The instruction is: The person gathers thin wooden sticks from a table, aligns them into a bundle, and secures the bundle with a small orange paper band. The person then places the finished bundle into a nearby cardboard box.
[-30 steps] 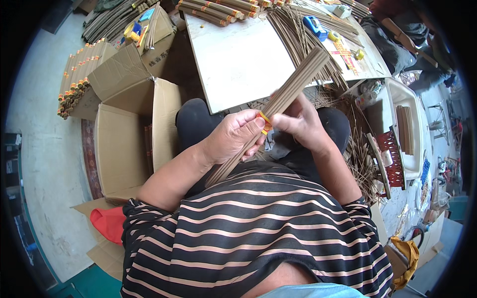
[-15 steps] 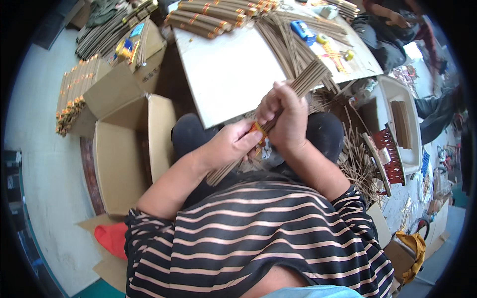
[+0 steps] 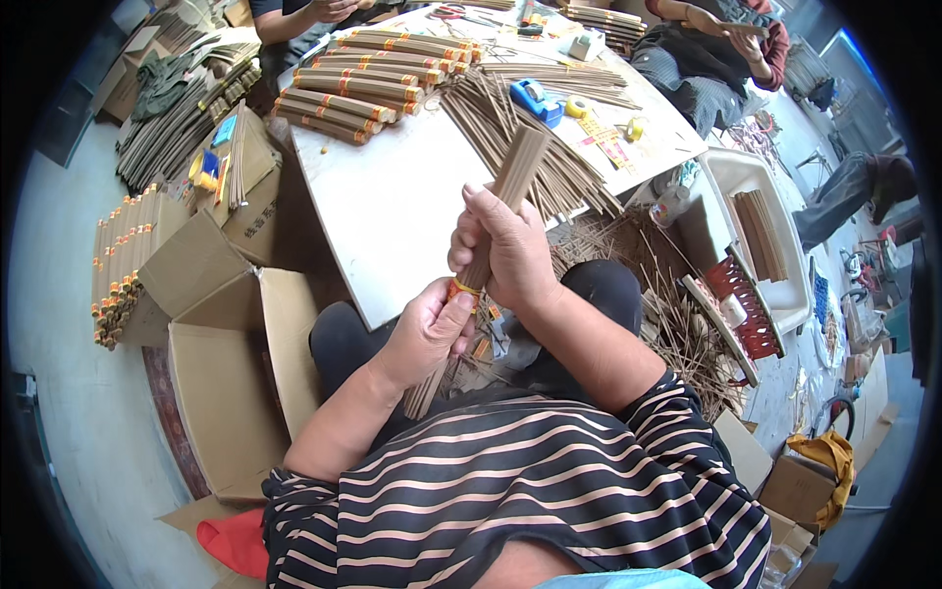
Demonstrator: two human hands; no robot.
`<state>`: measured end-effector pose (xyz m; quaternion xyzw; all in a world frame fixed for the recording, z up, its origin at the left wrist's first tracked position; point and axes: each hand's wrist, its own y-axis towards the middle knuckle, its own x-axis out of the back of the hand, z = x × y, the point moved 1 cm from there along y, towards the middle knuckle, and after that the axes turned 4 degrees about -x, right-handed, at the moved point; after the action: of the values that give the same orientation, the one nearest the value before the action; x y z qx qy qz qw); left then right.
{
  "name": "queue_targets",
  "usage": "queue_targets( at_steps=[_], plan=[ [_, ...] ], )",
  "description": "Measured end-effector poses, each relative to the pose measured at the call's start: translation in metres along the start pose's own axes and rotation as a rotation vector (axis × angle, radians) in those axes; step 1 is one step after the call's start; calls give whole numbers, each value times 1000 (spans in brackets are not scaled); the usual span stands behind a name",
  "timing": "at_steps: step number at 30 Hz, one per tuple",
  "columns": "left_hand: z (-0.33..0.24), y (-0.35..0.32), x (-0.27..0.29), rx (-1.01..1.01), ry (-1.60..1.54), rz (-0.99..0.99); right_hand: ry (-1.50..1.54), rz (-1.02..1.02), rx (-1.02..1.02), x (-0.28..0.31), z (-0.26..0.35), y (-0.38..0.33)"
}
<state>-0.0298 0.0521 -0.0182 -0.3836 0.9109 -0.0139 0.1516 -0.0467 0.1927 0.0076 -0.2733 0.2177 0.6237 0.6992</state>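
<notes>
A bundle of thin brown sticks (image 3: 521, 169), which look like incense, slants up and away over my lap. My left hand (image 3: 424, 331) is closed round its lower part, thumb by a red and yellow band (image 3: 464, 289) wrapped about the sticks. Higher up, just above the band, my right hand (image 3: 510, 250) grips the same bundle with curled fingers. The lower stick ends (image 3: 422, 395) show below my left hand, near my striped shirt. Loose brown sticks (image 3: 549, 162) lie on the white table beyond my right hand.
Banded bundles (image 3: 368, 83) are piled on the white table (image 3: 383, 201), with a blue tape dispenser (image 3: 537, 101) nearby. An open cardboard box (image 3: 221, 393) stands left. Scattered sticks (image 3: 677, 339) and a white tub (image 3: 721, 187) are right. Two people sit across the table; another person's leg shows farther right.
The view has shifted, showing more of the far table and the people there. The bundle now stands steeper in the picture, still in both hands, and the band shows more plainly.
</notes>
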Motion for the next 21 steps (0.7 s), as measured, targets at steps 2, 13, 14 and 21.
queue_targets(
  at_steps=[2,13,14,21],
  plan=[
    [2,9,7,-37,-25,-44,-320,87,82,8,17,13],
    [-13,68,43,-166,-275,-144,-1253,-599,53,193,104,136],
    [-13,73,45,-171,-302,-138,-1250,-630,46,205,108,149],
    [-15,110,59,-179,-350,-75,-1324,-357,-113,235,118,241]
  ],
)
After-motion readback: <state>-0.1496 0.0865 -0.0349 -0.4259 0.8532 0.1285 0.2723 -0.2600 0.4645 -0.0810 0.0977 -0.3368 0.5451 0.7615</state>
